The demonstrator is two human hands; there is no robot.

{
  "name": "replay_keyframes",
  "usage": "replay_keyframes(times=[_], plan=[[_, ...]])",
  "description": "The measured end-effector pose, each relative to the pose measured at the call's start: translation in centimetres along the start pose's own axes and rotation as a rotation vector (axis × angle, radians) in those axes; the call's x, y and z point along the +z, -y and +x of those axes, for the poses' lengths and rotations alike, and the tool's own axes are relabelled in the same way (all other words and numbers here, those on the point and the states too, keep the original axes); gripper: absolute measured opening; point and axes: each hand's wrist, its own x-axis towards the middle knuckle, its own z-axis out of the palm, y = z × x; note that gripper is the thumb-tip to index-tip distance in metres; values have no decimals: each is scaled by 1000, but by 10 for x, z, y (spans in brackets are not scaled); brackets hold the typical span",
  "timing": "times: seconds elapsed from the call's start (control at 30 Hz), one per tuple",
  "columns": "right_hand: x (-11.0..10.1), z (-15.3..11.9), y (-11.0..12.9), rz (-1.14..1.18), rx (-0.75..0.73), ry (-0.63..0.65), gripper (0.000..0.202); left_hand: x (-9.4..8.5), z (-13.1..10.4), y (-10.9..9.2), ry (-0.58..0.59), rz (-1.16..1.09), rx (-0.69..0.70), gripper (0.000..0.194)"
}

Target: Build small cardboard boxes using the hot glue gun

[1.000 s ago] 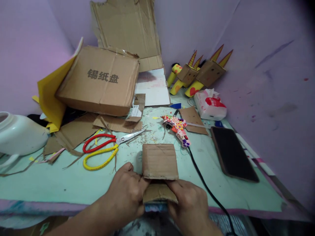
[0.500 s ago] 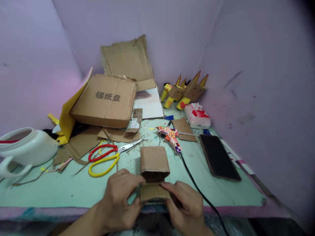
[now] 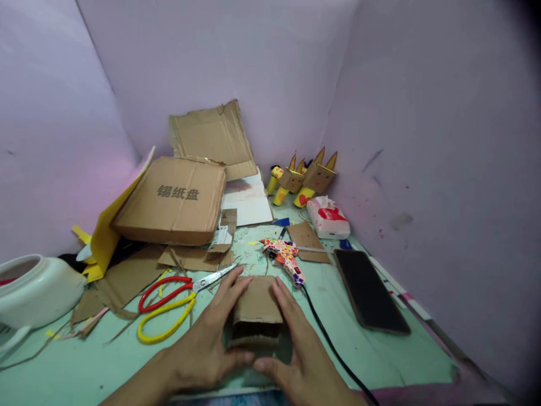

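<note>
Just on the near side of the glue gun (image 3: pixel 284 259), a small cardboard box (image 3: pixel 258 299) appears to rest on the table (image 3: pixel 406 361), flanked by the left hand (image 3: pixel 211 335) and right hand (image 3: pixel 296 338), their fingers extended against its sides, thumbs free, neither closed round it. Uneven squeezing could skew or buckle its walls, and the right arm, close to the glue gun's cord (image 3: pixel 324 336), might snag it and drag the tool.
</note>
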Motion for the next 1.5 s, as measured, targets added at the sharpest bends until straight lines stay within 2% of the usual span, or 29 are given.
replay_keyframes(times=[0.2, 0.33, 0.4, 0.53, 0.63, 0.7, 0.77, 0.87, 0.93, 1.0, 1.13, 1.27, 1.37, 1.43, 1.5], plan=[[-11, 31, 5, 127, 209, 21, 81, -6, 18, 4, -95, -190, -202, 83], [-17, 59, 5, 261, 213, 122, 101, -15, 38, -4, -111, -385, -332, 66], [-19, 70, 1, 353, 232, 153, 112, -20, 50, -7, -165, -494, -426, 60], [-20, 89, -10, 525, 223, 196, 112, -30, 70, -6, -260, -836, -660, 52], [-17, 97, -13, 451, 206, 190, 111, -33, 76, 0, -249, -984, -801, 50], [-11, 98, -13, 431, 232, 168, 107, -31, 75, 5, -216, -967, -774, 49], [-4, 96, -12, 464, 251, 137, 98, -28, 73, 10, -229, -852, -708, 49], [2, 93, -10, 521, 264, 108, 87, -23, 68, 15, -401, -578, -599, 57], [2, 92, -9, 554, 276, 119, 81, -21, 64, 15, -506, -471, -538, 66], [2, 91, -9, 580, 289, 122, 76, -18, 58, 13, -534, -412, -481, 70], [5, 87, -13, 572, 253, 128, 82, -9, 50, 9, -546, -203, -373, 68], [8, 82, -16, 372, 241, 212, 95, -2, 52, 14, -576, 79, -247, 70], [5, 82, -15, 269, 230, 278, 97, -6, 56, 20, -549, 331, -41, 54], [3, 83, -13, 234, 226, 303, 97, -11, 58, 23, -470, 409, 68, 43], [1, 84, -10, 202, 234, 315, 98, -18, 59, 26, -374, 418, 119, 38]])
